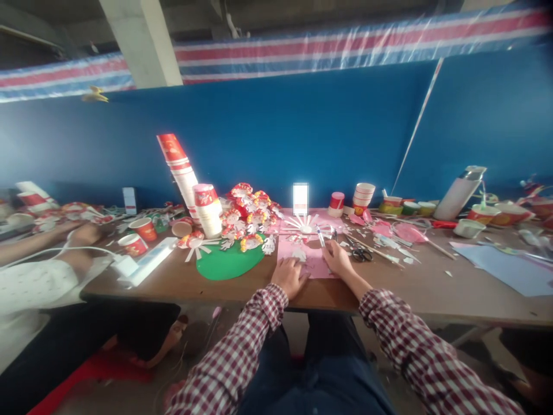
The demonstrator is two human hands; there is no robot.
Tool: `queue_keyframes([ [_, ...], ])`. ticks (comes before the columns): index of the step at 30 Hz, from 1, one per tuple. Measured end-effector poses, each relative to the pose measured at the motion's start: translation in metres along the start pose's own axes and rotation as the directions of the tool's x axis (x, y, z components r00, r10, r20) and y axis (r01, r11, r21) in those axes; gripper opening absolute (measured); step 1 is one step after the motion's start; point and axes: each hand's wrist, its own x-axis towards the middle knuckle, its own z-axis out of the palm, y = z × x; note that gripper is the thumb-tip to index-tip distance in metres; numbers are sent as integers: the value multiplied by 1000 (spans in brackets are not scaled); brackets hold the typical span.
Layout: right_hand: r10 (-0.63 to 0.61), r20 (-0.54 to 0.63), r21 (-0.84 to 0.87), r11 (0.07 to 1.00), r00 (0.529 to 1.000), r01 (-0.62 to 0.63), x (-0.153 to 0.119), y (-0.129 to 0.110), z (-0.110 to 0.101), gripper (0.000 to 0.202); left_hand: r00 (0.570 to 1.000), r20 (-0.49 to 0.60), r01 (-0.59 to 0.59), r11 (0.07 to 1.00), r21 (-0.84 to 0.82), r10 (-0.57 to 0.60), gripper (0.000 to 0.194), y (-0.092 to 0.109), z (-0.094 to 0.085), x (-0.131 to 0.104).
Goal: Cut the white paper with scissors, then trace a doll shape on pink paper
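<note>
My left hand (290,278) rests on a sheet of pink paper (322,270), its fingers stretched over the lower edge of a small white paper cutout (299,254). At the sheet's right side, my right hand (339,260) pinches a slim white and blue pen (320,237), which points up and away. Just beyond both hands lies a white paper piece cut into radiating strips (306,229). Black-handled scissors (362,252) are to the right of my right hand.
Left of my hands are a green paper oval (228,262), a pile of red and white paper decorations (253,216) and stacked paper cups (184,176). A power strip (149,262) lies near a co-worker's arm (82,242). Pink scraps (384,227) and a blue-white sheet (505,265) lie rightward.
</note>
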Motion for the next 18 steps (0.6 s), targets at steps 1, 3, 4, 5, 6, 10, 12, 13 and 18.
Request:
queue_keyframes([
  [1, -2, -1, 0, 1000, 1000, 2, 0, 0, 0, 26, 1000, -2, 0, 1000, 0, 0, 44, 0, 0, 0],
  [3, -8, -7, -1, 1000, 1000, 8, 0, 0, 0, 26, 1000, -3, -1, 1000, 0, 1, 44, 0, 0, 0],
  [4, -10, -10, -2, 1000, 1000, 10, 0, 1, 0, 26, 1000, -1, -3, 1000, 0, 3, 44, 0, 0, 1],
  [5, -12, -12, -3, 1000, 1000, 12, 0, 1, 0, 26, 1000, 0, -5, 1000, -1, 5, 44, -1, 0, 1],
  [6, -13, -12, -4, 1000, 1000, 13, 0, 1, 1, 26, 1000, 2, -6, 1000, -2, 6, 44, -1, 1, 1],
  [10, -25, -4, -3, 1000, 1000, 25, -1, 1, 1, 26, 1000, 3, -5, 1000, -3, 5, 44, -2, 1, 1],
  [12, -26, -8, -3, 1000, 1000, 26, -1, 0, 0, 25, 1000, 5, -10, 1000, -2, 10, 45, -2, 1, 1],
  [13, -26, -10, -3, 1000, 1000, 26, -1, -1, 0, 25, 1000, 7, -11, 1000, -2, 11, 45, -2, 1, 1],
  [18, -30, -11, -2, 1000, 999, 30, -1, -1, 0, 24, 1000, 11, -5, 1000, 1, 5, 45, -2, -1, 1],
])
